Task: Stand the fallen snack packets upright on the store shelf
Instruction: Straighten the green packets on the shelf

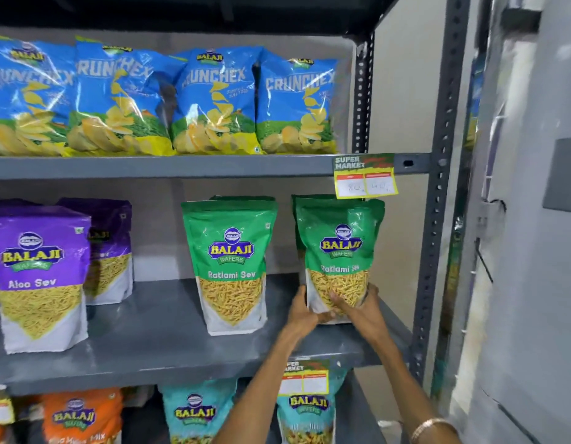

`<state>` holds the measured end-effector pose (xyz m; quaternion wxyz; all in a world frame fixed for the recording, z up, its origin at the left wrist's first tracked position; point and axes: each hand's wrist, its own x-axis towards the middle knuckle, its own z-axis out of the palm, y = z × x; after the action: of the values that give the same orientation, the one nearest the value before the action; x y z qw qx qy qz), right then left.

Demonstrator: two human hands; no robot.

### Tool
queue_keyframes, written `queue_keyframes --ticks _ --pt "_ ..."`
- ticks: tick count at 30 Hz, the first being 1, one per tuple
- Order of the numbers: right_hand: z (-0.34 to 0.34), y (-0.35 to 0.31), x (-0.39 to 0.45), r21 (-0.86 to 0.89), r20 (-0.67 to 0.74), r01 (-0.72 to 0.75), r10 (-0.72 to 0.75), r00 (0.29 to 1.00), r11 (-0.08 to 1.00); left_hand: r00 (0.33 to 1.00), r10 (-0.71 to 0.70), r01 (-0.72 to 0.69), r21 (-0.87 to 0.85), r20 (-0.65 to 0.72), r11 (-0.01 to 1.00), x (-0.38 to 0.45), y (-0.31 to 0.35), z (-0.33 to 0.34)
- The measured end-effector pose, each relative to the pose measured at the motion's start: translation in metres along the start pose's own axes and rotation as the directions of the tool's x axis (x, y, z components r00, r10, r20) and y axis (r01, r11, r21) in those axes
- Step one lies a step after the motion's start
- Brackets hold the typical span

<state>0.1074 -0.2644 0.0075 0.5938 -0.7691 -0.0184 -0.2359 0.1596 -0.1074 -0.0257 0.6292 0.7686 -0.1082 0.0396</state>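
Note:
A green Ratlami Sev packet stands upright at the right end of the grey middle shelf. Both hands hold its lower part: my left hand grips its bottom left corner, and my right hand wraps its bottom right side. Another green packet shows just behind it. A second green Ratlami Sev packet stands upright to the left, apart from my hands. Two purple Aloo Sev packets stand upright at the shelf's left end.
Blue Crunchex chip bags line the top shelf. Orange and teal packets fill the bottom shelf. A yellow price tag hangs from the top shelf edge. The perforated steel upright and a grey wall stand on the right.

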Motion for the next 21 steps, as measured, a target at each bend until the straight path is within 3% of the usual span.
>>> queue_keyframes --ticks 11,21 --pt "-0.009 0.021 0.002 0.027 0.121 -0.010 0.006 0.993 1.000 0.997 0.079 -0.079 0.053 -0.011 0.996 -0.020 -0.001 -0.007" --pt "-0.007 0.001 -0.011 0.022 0.071 0.057 -0.058 0.996 0.998 0.999 0.055 -0.055 0.061 -0.001 0.997 -0.027 0.011 -0.008"
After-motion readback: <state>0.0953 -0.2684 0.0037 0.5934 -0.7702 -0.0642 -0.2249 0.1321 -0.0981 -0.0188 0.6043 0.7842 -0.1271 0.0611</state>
